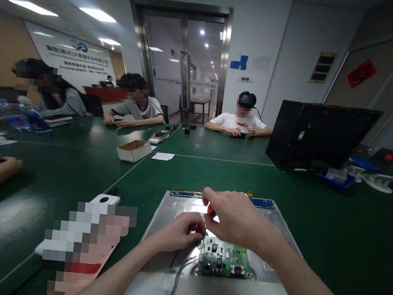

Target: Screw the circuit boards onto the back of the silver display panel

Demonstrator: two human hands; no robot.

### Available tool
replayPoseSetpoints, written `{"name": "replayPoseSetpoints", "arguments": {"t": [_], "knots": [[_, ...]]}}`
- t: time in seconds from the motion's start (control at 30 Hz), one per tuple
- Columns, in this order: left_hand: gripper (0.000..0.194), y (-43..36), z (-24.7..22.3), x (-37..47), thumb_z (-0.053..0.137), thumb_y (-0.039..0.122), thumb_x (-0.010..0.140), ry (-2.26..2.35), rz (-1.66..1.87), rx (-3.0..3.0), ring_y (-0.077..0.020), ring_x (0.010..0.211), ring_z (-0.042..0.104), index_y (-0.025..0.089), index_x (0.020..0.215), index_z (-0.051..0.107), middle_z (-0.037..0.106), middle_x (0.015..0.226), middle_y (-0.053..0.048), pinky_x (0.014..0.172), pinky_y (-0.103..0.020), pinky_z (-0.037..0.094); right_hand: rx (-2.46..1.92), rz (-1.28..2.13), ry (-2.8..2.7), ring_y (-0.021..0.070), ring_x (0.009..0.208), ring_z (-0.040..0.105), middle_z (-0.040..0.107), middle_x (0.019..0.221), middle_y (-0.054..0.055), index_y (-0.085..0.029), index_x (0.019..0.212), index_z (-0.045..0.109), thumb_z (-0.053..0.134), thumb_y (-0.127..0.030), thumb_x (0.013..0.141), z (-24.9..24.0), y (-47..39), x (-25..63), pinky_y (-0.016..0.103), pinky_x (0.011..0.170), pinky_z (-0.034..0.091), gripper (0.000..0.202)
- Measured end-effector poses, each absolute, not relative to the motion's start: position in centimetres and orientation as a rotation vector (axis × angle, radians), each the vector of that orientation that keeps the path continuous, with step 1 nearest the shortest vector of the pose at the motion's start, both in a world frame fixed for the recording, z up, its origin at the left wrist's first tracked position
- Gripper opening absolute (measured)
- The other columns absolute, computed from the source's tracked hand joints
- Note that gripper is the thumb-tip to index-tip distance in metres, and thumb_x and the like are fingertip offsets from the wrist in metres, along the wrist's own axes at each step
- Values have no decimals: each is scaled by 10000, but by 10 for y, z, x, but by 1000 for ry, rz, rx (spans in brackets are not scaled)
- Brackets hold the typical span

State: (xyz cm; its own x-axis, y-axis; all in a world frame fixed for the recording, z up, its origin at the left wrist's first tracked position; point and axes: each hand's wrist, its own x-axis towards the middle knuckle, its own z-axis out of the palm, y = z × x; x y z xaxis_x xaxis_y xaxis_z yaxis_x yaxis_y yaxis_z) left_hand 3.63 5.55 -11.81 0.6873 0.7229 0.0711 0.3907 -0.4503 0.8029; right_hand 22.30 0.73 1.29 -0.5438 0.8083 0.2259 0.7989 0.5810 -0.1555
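Note:
My right hand is closed around an orange-handled screwdriver, held upright with its lower end by the near-left fingers. My left hand is pinched at the upper left corner of a green circuit board; what sits between its fingertips is too small to make out. Under both hands lies a silver display panel, its metal back facing up. A blue circuit strip runs along the panel's far edge. Grey cables lead from the board's left side toward me.
Left of the panel lie a white device and a pinkish, blurred-out item. Farther off are an open carton and white paper. A black monitor and a blue tray stand right. Several people sit around the green table.

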Motion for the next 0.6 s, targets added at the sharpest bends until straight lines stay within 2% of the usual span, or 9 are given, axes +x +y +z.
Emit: {"name": "replayPoseSetpoints", "arguments": {"t": [0.17, 0.23, 0.37, 0.5, 0.6], "knots": [[90, 57, -119, 37, 568, 198, 808, 816, 525, 2117, -173, 745, 553, 147, 856, 625, 624, 804, -24, 683, -269, 442, -1262, 70, -2580, 172, 691, 609, 694, 836, 27, -191, 933, 549, 611, -188, 748, 15, 4, 226, 265, 516, 251, 195], [85, 56, -116, 37, 576, 183, 793, 826, 539, 2123, -177, 755, 559, 150, 851, 628, 630, 810, -24, 700, -276, 442, -1279, 37, -2564, 171, 677, 609, 692, 803, 14, -203, 912, 556, 631, -263, 789, 14, 4, 225, 266, 508, 231, 156], [114, 53, -111, 38, 570, 128, 757, 837, 523, 2104, -184, 789, 580, 160, 851, 625, 646, 845, -21, 744, -287, 453, -1397, -47, -2531, 169, 631, 606, 686, 727, 7, -220, 870, 603, 619, -438, 850, 13, 7, 223, 272, 493, 185, 219], [147, 53, -112, 38, 548, 92, 746, 868, 516, 2058, -174, 789, 587, 161, 858, 613, 642, 889, -21, 716, -271, 465, -1433, -104, -2525, 161, 595, 589, 671, 665, 13, -228, 791, 636, 557, -443, 896, 12, 8, 222, 286, 485, 158, 252], [136, 55, -115, 37, 561, 94, 736, 865, 485, 2055, -177, 791, 582, 156, 847, 607, 639, 877, -24, 725, -276, 469, -1425, -102, -2535, 154, 593, 585, 673, 667, 15, -223, 773, 633, 565, -379, 887, 10, 9, 221, 287, 486, 159, 206]]}}
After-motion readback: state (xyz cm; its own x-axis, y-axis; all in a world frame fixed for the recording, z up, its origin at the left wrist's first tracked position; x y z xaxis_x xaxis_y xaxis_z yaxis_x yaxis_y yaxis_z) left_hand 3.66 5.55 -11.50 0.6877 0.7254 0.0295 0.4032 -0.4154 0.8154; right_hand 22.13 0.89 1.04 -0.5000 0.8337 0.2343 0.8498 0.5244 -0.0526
